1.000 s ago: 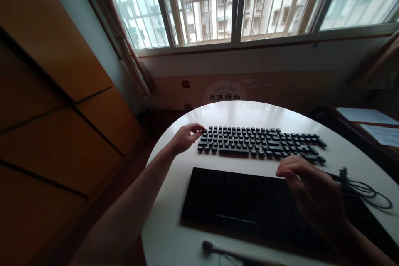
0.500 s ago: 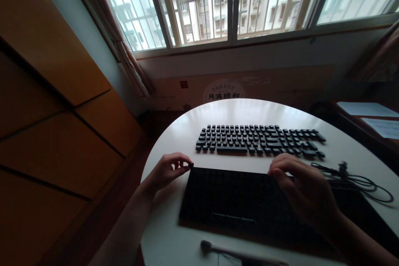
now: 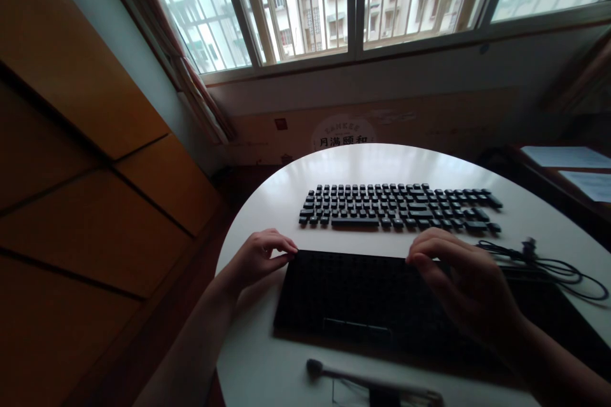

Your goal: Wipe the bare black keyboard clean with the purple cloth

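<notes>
A black keyboard base [image 3: 344, 292] without its keycaps lies flat on the white round table [image 3: 267, 203]. A thin wire bar [image 3: 356, 324] shows near its front edge. At the base's far left corner, my left hand [image 3: 265, 254] pinches with thumb and forefinger. My right hand [image 3: 461, 283] is closed at the far edge, fingertips pinched on it, and its palm and wrist hide the right part of the base. Loose black keycaps [image 3: 363, 206] stand in keyboard order on the table just behind.
A soft-headed brush [image 3: 344, 376] lies at the front edge, beside a thin bent wire. To the right is a coiled black cable [image 3: 548, 270]. Papers [image 3: 568, 158] rest on a side surface at the far right. A wooden cabinet [image 3: 95, 203] stands at left.
A small dark piece showed at my left fingertips before; now those fingers close over the base's corner. My right hand has barely moved. The view has tilted slightly.
</notes>
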Demonstrator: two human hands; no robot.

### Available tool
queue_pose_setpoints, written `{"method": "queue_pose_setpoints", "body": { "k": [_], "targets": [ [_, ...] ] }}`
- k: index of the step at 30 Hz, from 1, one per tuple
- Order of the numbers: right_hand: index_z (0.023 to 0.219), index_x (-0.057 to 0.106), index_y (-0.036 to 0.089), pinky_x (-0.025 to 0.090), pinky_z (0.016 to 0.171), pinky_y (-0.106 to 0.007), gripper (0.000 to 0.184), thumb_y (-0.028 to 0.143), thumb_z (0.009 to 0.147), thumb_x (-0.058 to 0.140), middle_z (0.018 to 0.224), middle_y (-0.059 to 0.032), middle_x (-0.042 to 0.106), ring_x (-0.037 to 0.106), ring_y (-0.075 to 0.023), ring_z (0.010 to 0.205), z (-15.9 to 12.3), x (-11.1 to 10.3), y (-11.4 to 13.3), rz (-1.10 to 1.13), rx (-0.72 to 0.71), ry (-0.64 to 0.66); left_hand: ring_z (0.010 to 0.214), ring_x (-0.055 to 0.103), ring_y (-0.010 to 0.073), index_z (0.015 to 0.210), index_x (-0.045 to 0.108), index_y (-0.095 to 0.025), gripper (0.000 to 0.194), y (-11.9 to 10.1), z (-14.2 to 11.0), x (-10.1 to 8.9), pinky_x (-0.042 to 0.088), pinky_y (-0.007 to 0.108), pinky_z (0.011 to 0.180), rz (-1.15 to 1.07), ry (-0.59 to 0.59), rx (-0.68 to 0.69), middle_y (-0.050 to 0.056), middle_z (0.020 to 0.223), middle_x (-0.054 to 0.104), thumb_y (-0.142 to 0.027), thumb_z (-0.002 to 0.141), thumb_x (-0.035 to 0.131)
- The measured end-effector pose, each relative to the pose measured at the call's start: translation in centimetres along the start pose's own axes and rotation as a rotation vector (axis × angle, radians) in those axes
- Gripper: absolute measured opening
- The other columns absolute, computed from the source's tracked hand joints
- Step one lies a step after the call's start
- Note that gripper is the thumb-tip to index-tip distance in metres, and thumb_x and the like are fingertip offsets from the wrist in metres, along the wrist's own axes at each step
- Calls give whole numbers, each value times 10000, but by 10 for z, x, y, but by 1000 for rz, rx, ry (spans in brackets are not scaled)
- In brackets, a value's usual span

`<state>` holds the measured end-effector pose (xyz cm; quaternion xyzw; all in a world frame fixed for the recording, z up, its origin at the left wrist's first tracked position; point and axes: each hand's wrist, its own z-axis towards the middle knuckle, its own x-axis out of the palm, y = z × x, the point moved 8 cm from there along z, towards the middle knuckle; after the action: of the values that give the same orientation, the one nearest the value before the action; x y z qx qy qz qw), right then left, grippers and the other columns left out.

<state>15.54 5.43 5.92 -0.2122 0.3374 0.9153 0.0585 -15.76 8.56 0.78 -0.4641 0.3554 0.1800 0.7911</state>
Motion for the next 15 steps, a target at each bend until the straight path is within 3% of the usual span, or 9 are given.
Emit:
{"method": "queue_pose_setpoints", "body": {
  "k": [8,15],
  "targets": [
    [827,600,199,454,628,-276,172,193,989,544,759,-14,606,565,-149,695,-3,16,-12,-47,43,67,841,740,191,850,800,-244,62,-6,-1,1,574,269,710,55,5,-31,48,930,804,-253,858,739],
    [821,622,186,447,647,-291,194,225,986,527,770,-36,614,566,-168,714,-12,50,-19,-145,10,275,831,748,204,850,803,-251,79,-6,-1,1,587,298,770,72,5,-51,42,918,806,-298,850,739]
  ]
}}
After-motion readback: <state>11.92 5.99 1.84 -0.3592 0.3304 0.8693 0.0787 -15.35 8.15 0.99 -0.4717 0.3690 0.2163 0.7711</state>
